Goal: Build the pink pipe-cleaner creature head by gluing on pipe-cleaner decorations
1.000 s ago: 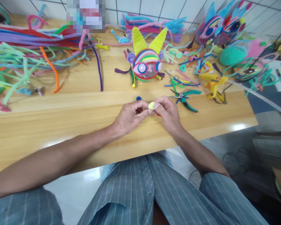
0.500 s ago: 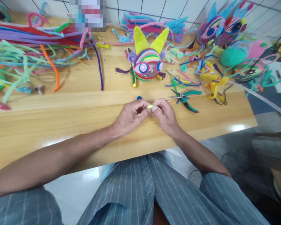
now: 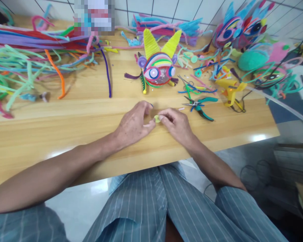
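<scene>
A small yellow-green disc [image 3: 157,118] is pinched between the thumb and forefinger of my right hand [image 3: 176,124] above the wooden table [image 3: 65,131]. My left hand [image 3: 135,122] is at its left, thumb and fingers apart, the thumb tip close to the disc's edge. A dark blue piece shows partly behind my left fingertips. Beyond both hands stands a colourful mask-like figure [image 3: 159,72] with yellow ears and round blue-and-white eyes. Right of my right hand lie teal-handled pliers [image 3: 200,107].
Pipe cleaners [image 3: 27,67] are heaped at the left, and a purple one [image 3: 107,70] lies alone. A yellow glue gun [image 3: 231,89] with a cord rests at the right. More decorated figures [image 3: 228,32] stand at the back right.
My left hand has opened and moved slightly left off the yellow-green piece. The piece has shifted left and down in my right fingers and now shows its round face.
</scene>
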Demonstrator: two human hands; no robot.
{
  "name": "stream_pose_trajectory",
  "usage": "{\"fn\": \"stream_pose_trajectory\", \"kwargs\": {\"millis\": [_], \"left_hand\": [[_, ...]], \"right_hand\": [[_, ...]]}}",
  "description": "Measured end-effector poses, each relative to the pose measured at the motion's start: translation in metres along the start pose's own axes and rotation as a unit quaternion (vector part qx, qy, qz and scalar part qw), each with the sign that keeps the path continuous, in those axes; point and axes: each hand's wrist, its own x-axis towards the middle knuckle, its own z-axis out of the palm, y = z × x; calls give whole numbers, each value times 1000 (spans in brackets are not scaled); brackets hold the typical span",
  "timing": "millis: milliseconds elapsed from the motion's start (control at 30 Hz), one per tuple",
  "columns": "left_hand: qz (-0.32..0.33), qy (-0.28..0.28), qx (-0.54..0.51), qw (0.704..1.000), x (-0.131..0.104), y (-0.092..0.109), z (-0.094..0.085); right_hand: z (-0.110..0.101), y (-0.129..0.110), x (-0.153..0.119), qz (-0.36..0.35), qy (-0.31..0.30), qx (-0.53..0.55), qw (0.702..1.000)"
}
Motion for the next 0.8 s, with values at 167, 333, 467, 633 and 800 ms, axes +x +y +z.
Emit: {"fn": "stream_pose_trajectory", "kwargs": {"millis": [167, 333, 467, 633, 800], "left_hand": [[33, 15, 91, 995, -2, -3, -5], [37, -14, 208, 977, -3, 2, -5], [42, -55, 262, 963, -1, -1, -3], [63, -45, 254, 964, -1, -7, 0], [120, -34, 271, 955, -5, -4, -2]], "right_hand": [[-12, -1, -3, -64, 63, -88, 992], [-53, -4, -25, -28, 180, -86, 979], [-104, 32, -52, 65, 306, -84, 946], [-171, 95, -54, 169, 484, -111, 851], [-203, 102, -30, 257, 504, -126, 815]]}}
